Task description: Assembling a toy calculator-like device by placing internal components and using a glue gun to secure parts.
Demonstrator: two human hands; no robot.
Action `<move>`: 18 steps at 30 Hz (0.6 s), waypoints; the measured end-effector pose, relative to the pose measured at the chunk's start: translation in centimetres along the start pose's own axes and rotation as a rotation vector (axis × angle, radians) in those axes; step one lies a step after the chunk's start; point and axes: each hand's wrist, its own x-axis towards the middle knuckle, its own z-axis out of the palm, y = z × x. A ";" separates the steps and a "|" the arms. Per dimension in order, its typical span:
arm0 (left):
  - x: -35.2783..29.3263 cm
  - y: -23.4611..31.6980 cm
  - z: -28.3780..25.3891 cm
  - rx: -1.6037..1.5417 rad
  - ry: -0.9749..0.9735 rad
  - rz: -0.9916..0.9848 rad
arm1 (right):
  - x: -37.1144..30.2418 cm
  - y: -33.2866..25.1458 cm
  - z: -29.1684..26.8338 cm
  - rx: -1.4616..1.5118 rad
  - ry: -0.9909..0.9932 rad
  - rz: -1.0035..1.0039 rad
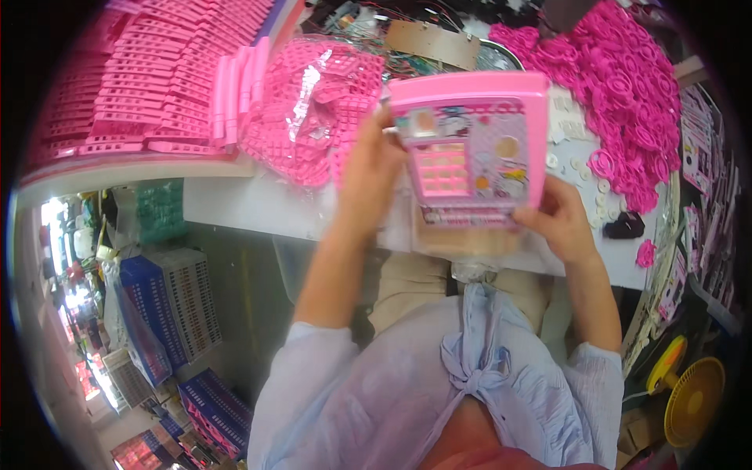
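Observation:
A pink plastic toy panel (489, 160) with a keypad and a printed sticker face is held up over the near side of the table. It looks like the housing of a toy cash register. My left hand (368, 168) grips its left edge, and some of those fingers are hidden behind it. At the lower right corner, my right hand (560, 223) has its thumb on the front and its fingers curled at the side. Below the panel a pale tan block or board (462, 239) shows, blurred, above my lap.
Stacked pink plastic parts (149, 86) fill the left shelf. Beside them lies a clear bag of pink grid pieces (305, 102). Loose magenta rings (619, 102) are heaped at the right, near small white discs (599, 188) and a black item (624, 225). Wires (399, 39) lie at the back.

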 end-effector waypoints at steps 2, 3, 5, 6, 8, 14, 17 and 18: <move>1.1 0.9 -1.8 -0.012 -0.091 0.028 | 1.7 0.0 -0.8 -0.158 -0.003 -0.075; 1.2 1.3 -2.0 0.054 -0.175 0.173 | 2.2 -0.5 -0.7 -0.282 0.074 -0.182; 2.2 1.9 -2.7 0.242 -0.402 0.466 | 3.3 -2.0 -0.8 -0.551 0.231 -0.400; 2.8 2.3 -3.2 0.375 -0.541 0.612 | 3.6 -2.0 -1.7 -0.681 0.143 -0.497; 2.6 1.7 -3.6 0.591 -0.701 0.788 | 3.9 -1.9 -3.6 -0.932 -0.062 -0.694; -2.6 -3.1 -4.6 0.867 -0.859 0.633 | 0.9 0.6 -2.9 -1.239 -0.134 -0.477; -1.8 -2.2 -4.7 0.850 -0.871 0.573 | 0.9 0.3 -1.8 -1.377 -0.077 -0.484; -1.5 -1.6 -4.6 0.832 -0.872 0.548 | 0.9 0.3 -1.3 -1.415 -0.077 -0.456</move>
